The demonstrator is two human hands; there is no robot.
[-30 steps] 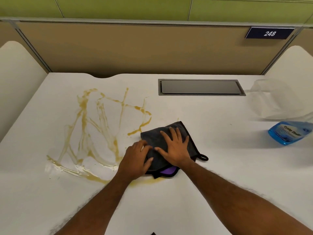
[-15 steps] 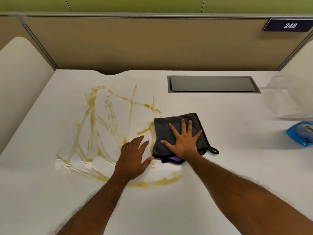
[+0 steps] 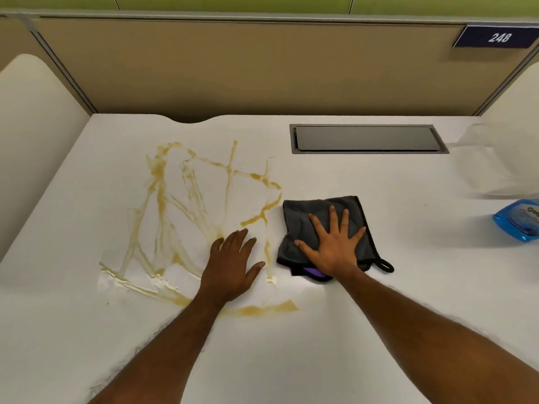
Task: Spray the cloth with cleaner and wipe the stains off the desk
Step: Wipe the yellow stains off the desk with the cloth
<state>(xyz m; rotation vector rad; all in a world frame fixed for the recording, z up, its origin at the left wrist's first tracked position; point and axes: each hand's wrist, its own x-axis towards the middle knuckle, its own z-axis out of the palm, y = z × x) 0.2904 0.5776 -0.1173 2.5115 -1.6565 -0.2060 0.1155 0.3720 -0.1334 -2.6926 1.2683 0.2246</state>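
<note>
Far right, bottle (image 3: 517, 221) cut off; right hand (image 3: 335, 249) fingers (image 3: 332, 220) spread, covers cloth (image 3: 297, 220) middle; left hand (image 3: 230, 263) flat on desk (image 3: 408, 287).

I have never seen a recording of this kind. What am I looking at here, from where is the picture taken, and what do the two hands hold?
There is no machine here: a person works with bare hands. A camera worn on the head looks forward and down, so you see everything from the person's own view. The white desk carries yellow-brown stains on its left part. The right hand presses flat, fingers spread, on a dark grey cloth just right of the stains. The left hand lies flat on the desk beside the cloth, not touching it. Neither hand grips anything. A blue spray bottle sits at the right edge, partly out of view.
</note>
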